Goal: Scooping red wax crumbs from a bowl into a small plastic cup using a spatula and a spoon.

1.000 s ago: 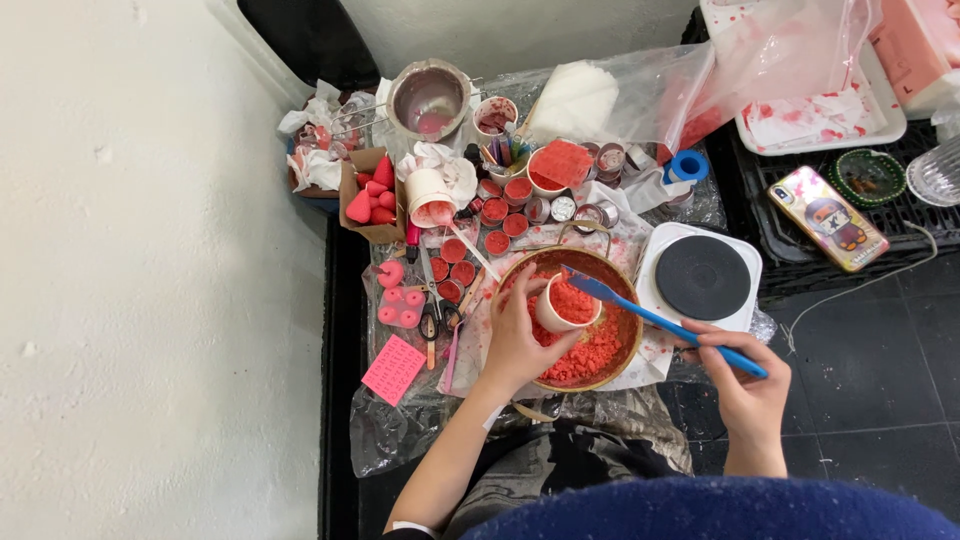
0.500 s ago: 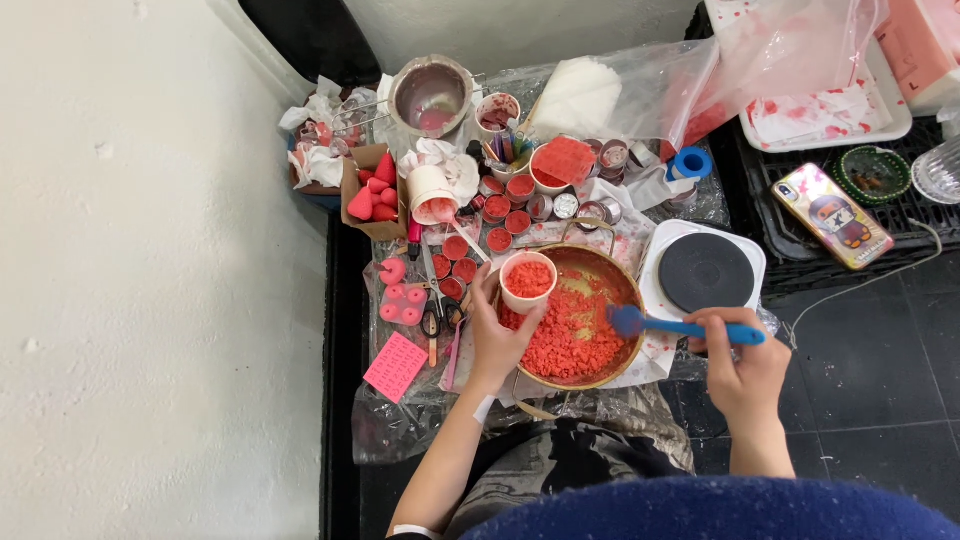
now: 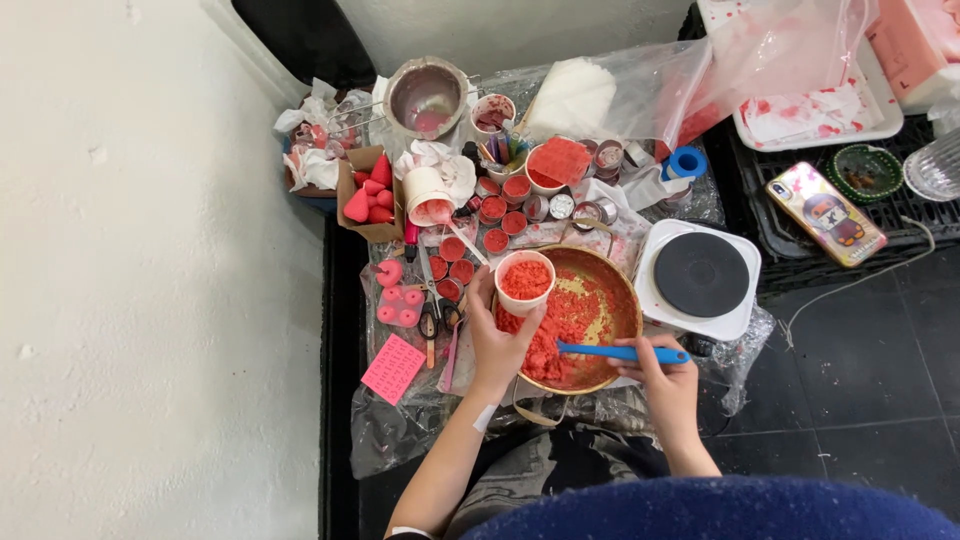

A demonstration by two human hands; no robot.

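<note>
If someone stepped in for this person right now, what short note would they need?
Left hand holds a white cup, filled with red crumbs, upright over the pan's left rim.
Right hand grips a blue spatula, blade in the crumbs.
Pan sits beside the hotplate, still about half full of red crumbs.
Done: cup looks full.
Left: crumbs remain in the pan; small tins beyond it already look filled.
</note>
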